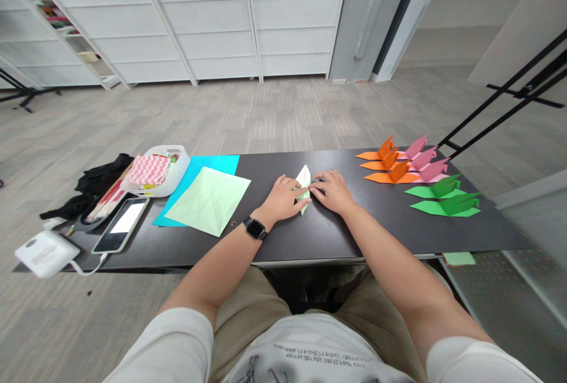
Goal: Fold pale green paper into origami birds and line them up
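Note:
A pale green folded origami paper (304, 175), narrow and pointed at both ends, lies upright to my view on the dark table. Across its lower left half rests my left hand (283, 199), open, its fingers stretched over the paper and thumb apart; a black watch (255, 228) is on that wrist. My right hand (333, 193) has thumb and forefinger drawn together on the paper's right edge, other fingers bent. The hands cover part of the folds. Left of them, a creased pale green sheet (210, 200) overlaps a blue sheet (177, 213).
Orange cranes (390, 175), pink cranes (432, 170) and green cranes (449, 203) of folded paper stand in rows on the table's right (496, 232). At left are a white basket (179, 173), a phone (121, 226) cabled to a white power bank (46, 253), and black cloth (104, 173).

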Motion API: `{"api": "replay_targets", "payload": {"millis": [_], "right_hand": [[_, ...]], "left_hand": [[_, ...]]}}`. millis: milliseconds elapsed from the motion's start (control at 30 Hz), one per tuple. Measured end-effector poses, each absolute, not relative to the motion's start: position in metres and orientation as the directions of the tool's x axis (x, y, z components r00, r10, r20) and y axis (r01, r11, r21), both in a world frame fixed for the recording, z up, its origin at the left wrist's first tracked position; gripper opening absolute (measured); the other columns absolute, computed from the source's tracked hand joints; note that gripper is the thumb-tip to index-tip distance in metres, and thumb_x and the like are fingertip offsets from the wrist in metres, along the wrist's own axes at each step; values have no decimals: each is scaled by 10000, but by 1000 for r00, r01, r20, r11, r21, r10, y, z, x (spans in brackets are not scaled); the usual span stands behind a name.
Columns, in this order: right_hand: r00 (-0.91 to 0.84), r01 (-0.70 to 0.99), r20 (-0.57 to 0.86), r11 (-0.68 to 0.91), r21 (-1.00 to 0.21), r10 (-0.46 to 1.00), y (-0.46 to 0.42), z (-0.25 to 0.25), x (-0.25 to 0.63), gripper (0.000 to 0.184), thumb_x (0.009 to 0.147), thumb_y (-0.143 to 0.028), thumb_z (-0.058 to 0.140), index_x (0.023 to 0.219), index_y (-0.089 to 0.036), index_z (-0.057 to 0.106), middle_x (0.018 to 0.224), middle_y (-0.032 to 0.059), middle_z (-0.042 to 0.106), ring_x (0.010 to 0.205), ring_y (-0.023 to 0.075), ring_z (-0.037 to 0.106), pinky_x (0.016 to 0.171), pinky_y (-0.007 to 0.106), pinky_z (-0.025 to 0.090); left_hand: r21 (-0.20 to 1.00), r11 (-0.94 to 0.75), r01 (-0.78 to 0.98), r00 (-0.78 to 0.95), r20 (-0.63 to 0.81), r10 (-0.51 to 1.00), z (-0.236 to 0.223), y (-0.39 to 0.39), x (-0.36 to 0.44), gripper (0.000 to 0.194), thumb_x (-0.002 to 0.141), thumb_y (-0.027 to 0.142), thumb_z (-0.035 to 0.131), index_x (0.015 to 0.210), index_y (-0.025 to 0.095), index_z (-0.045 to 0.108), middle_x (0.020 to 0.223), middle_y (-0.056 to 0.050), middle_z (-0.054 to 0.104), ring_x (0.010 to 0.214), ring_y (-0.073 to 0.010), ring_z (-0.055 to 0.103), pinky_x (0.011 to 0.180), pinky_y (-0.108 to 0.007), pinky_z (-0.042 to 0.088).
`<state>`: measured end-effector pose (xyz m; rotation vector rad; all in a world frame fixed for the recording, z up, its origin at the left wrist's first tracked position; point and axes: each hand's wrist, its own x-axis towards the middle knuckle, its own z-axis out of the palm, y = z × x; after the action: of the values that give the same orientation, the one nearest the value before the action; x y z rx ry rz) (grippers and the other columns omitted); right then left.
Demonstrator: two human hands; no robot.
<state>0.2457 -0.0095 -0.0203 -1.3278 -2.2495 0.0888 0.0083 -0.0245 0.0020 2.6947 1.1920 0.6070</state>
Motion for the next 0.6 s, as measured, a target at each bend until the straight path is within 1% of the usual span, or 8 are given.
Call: {"api": "replay_targets", "payload": {"millis": [100,167,233,333,400,467,600], "right_hand": [[-368,806,380,495,-325,849,-9,-20,247,258,1001,-397,605,1067,-343,848,1287,77,686,1237,303,556,1201,575,308],[-377,804,355,492,-334,856,-10,-18,249,255,986,-409,621,1094,-348,843,1304,74,679,1251,306,553,1225,608,271],[-401,801,325,500,-329,856,-12,-16,250,262,971,-430,639,1134,-359,832,1338,68,663,1287,315,537,1248,658,212],[-451,793,293,529,-301,843,-15,-14,250,311,937,-466,687,1214,-385,802,1400,59,633,1346,337,503,1258,730,111],[-479,787,283,550,-281,831,-16,-14,250,363,914,-470,719,1266,-398,779,1438,57,616,1378,350,483,1255,754,74],[-487,785,284,557,-273,826,-16,-15,251,392,910,-457,729,1297,-408,762,1456,54,608,1399,357,470,1255,761,66],[-464,779,321,553,-297,826,-15,-15,255,378,919,-407,715,1293,-392,763,1402,57,637,1386,338,499,1270,741,90]], "left_hand": [[334,-723,605,657,303,690,7,-26,8,353,1068,385,500,1330,304,720,1176,-59,733,1205,-243,614,1301,-535,250],[364,-750,552,690,305,656,8,-25,8,324,1045,300,511,1286,290,728,1215,-53,740,1223,-230,623,1307,-520,262],[385,-758,527,697,315,645,7,-23,6,297,1010,257,546,1250,271,721,1261,-54,733,1255,-226,622,1309,-508,276],[405,-741,536,674,323,664,3,-18,3,317,966,301,633,1273,244,683,1351,-77,702,1332,-245,598,1312,-521,276],[412,-729,546,671,306,675,0,-16,0,353,946,347,677,1281,239,674,1405,-84,684,1372,-260,581,1311,-540,261],[413,-719,560,671,284,685,-2,-15,-3,339,946,372,686,1263,252,687,1422,-70,685,1374,-259,583,1303,-541,259],[391,-708,588,658,279,700,0,-15,-5,296,968,390,662,1235,282,728,1388,-44,709,1325,-246,608,1242,-497,323]]}}
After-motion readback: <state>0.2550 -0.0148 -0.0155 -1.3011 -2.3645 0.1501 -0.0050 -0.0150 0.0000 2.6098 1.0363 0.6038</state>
